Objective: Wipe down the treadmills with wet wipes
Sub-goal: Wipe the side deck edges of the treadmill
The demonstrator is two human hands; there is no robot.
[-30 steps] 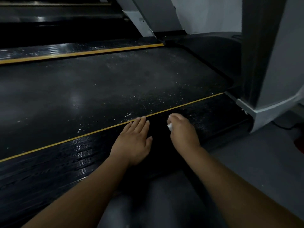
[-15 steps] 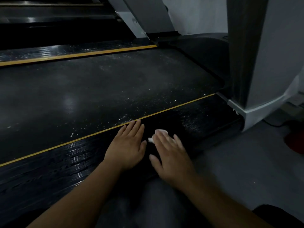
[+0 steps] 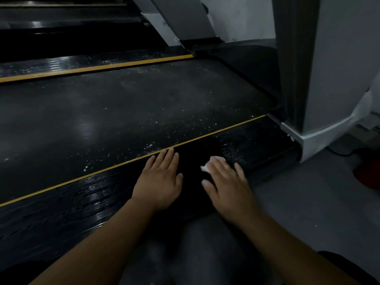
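Note:
A black treadmill lies across the view, its dusty belt [image 3: 123, 112] flanked by a glossy near side rail [image 3: 67, 198] edged with a yellow line. My left hand [image 3: 159, 179] rests flat on that rail, fingers straight and reaching the yellow line. Just to its right, my right hand [image 3: 228, 182] presses a small white wet wipe [image 3: 207, 166] onto the rail with straight fingers; most of the wipe is hidden under them. White specks cover the rail beyond the wipe and the belt's right part.
A grey upright column [image 3: 329, 68] with a white base rises at the right end of the rail. A second upright [image 3: 181, 19] stands beyond the belt. Grey floor [image 3: 308, 202] spreads to the right, with a red object [image 3: 368, 173] at the frame edge. Another treadmill deck [image 3: 61, 19] lies behind.
A second ago my right hand was bunched over the wipe near the yellow line. It has since flattened and drawn back toward me along the rail. My left hand stayed put.

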